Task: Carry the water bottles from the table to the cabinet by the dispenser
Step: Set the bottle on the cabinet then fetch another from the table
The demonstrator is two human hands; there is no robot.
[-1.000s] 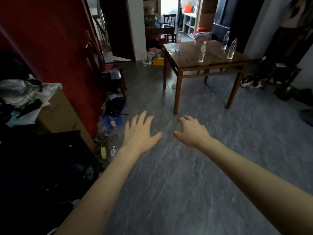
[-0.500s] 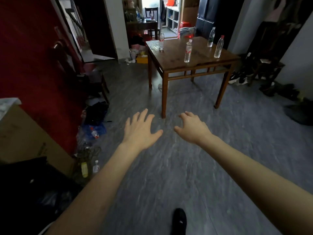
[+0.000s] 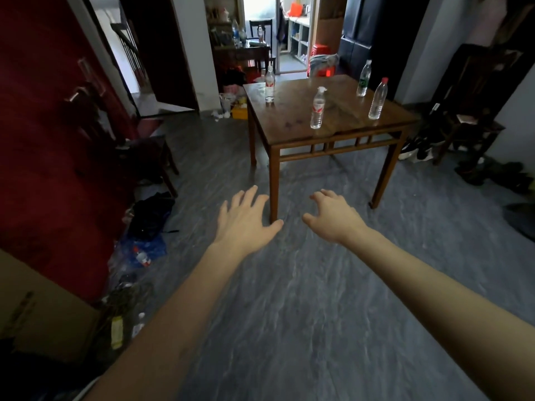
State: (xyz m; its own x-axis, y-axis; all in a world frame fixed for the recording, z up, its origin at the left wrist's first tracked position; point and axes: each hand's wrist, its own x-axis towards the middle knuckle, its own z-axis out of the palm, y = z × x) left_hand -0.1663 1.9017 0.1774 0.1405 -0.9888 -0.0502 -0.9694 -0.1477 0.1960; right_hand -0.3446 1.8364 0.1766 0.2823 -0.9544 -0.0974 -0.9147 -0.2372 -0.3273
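Observation:
A square wooden table [image 3: 341,133] stands ahead on the grey floor with several clear plastic water bottles upright on it. One with a red label [image 3: 317,109] is nearest the front edge. A red-capped bottle [image 3: 377,99] stands at the right, a green-labelled one [image 3: 363,79] behind it, and another [image 3: 269,85] at the far left corner. My left hand [image 3: 244,219] and my right hand [image 3: 334,215] are stretched out in front of me, fingers spread, holding nothing, short of the table's near leg. The cabinet and dispenser are not in view.
A red door and wall [image 3: 43,140] run along the left, with a dark chair [image 3: 139,146], bags and loose bottles [image 3: 142,257] on the floor beneath. A cardboard box [image 3: 34,311] sits at lower left. Shoes [image 3: 417,150] and a dark rack [image 3: 469,105] line the right wall.
The view has moved closer to the table, which now looks larger and nearer. Both hands stay outstretched and empty in the same pose.

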